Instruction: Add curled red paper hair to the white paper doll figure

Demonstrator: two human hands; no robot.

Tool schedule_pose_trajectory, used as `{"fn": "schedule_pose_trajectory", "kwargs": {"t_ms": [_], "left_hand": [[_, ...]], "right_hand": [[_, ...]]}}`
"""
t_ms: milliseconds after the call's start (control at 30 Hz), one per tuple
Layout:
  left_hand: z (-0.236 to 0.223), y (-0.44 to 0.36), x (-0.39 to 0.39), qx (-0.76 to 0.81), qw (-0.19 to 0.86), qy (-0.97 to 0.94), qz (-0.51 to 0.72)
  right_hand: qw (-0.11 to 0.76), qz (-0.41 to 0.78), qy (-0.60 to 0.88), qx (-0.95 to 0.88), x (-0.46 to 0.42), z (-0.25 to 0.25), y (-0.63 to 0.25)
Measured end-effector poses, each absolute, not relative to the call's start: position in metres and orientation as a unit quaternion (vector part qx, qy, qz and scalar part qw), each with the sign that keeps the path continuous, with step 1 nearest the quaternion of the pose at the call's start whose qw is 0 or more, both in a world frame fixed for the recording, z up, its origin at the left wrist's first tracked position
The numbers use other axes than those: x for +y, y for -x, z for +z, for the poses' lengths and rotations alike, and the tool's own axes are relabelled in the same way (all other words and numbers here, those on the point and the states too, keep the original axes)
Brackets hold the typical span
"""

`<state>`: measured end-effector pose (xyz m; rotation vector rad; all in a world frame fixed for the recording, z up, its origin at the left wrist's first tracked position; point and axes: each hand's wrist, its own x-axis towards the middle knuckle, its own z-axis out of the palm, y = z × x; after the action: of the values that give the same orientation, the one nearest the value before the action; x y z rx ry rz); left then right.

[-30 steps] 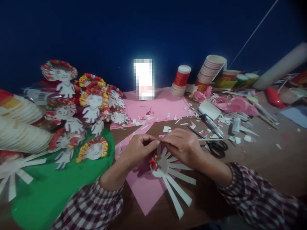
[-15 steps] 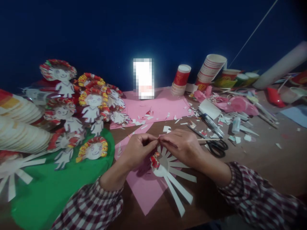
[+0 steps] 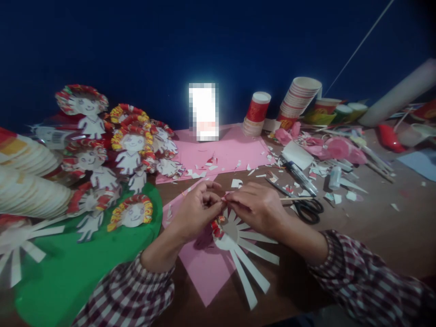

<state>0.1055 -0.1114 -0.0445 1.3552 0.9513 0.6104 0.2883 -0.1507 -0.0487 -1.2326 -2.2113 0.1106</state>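
Observation:
A paper cup cut into strips (image 3: pixel 230 234) fans out below my fingers, with a few red and gold curled strips on its left side. My left hand (image 3: pixel 199 209) pinches at the cup's upper edge, thumb against forefinger. Opposite it, my right hand (image 3: pixel 257 204) also pinches there, and a thin wooden stick (image 3: pixel 296 198) sticks out to the right from behind this hand. The fingertips of both hands meet and hide the strip between them. Underneath lies a pink paper sheet (image 3: pixel 207 281) on the brown table.
Finished paper-cup dolls (image 3: pixel 132 145) and stacked cups (image 3: pixel 30 190) crowd the left, around a green sheet (image 3: pixel 85 272). Black-handled scissors (image 3: pixel 308 210), a marker (image 3: pixel 301 177) and paper scraps lie to the right. Cup stacks (image 3: pixel 298 100) stand behind; a blurred bright rectangle (image 3: pixel 206 109) is at the back.
My left fingers have loosened and spread a little at the top. The cut cup has tilted slightly, its lower strips shifting left. My right hand stays nearly in place.

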Motion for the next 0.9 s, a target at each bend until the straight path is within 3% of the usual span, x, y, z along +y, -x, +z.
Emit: {"fn": "schedule_pose_trajectory", "kwargs": {"t_ms": [133,333,900], "left_hand": [[-0.0431,-0.1074,-0.1119,0.433,0.628,-0.592,0.260],[-0.0401,-0.1094,-0.1116,0.432,0.658,-0.571,0.235],[-0.0460,-0.1038,-0.1089,0.434,0.589,-0.648,0.213]], "right_hand": [[0.269,0.039,0.453,-0.849,-0.1510,-0.0465,-0.2897],[0.293,0.017,0.452,-0.843,-0.1513,-0.0432,-0.2911],[0.287,0.009,0.466,-0.837,-0.1537,-0.0465,-0.2876]]}}
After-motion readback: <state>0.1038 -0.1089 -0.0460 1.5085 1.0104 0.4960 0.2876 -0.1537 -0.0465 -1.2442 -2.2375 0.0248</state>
